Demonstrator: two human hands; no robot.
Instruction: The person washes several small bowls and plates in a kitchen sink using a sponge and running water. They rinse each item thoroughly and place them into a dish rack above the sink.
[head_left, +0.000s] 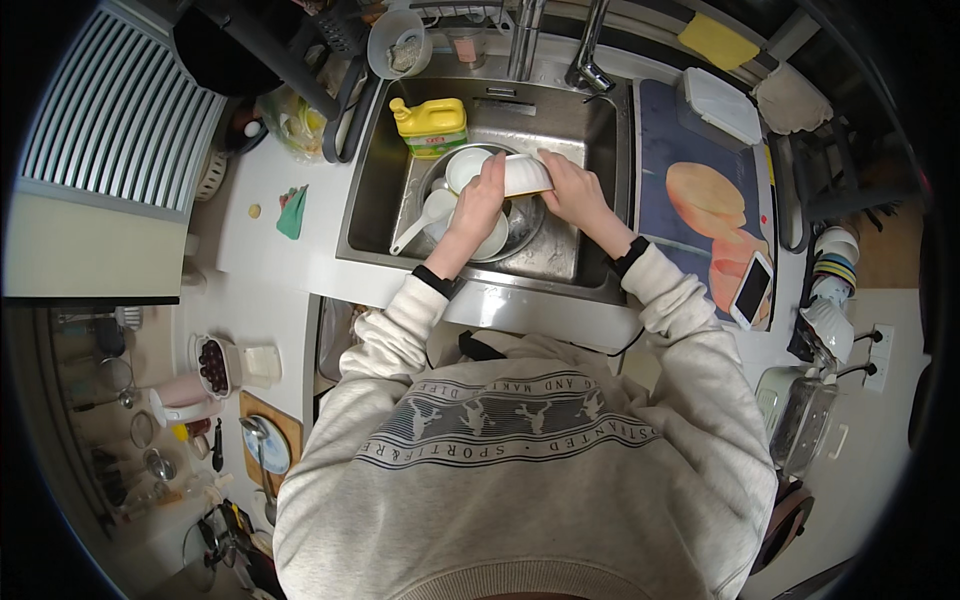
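Observation:
Between them my left hand (480, 206) and my right hand (576, 193) hold a white bowl (525, 175) tipped on its side, its rim facing down toward me. Below it in the steel sink (600, 157) stands a round metal basin (534, 229). Inside the basin are a small white bowl (465, 166), a white ladle-like spoon (435, 208) with its handle over the rim, and another white bowl (491, 244), partly hidden by my left wrist. A yellow dish-soap jug (431, 126) with a pump top stands in the sink behind the basin.
A chrome faucet (592, 71) rises behind the sink. On the right, a dark mat (660, 135) carries a clear lidded container (721, 105) and a smartphone (751, 291). A green cloth (292, 213) lies on the left counter. Stacked bowls (834, 270) stand far right.

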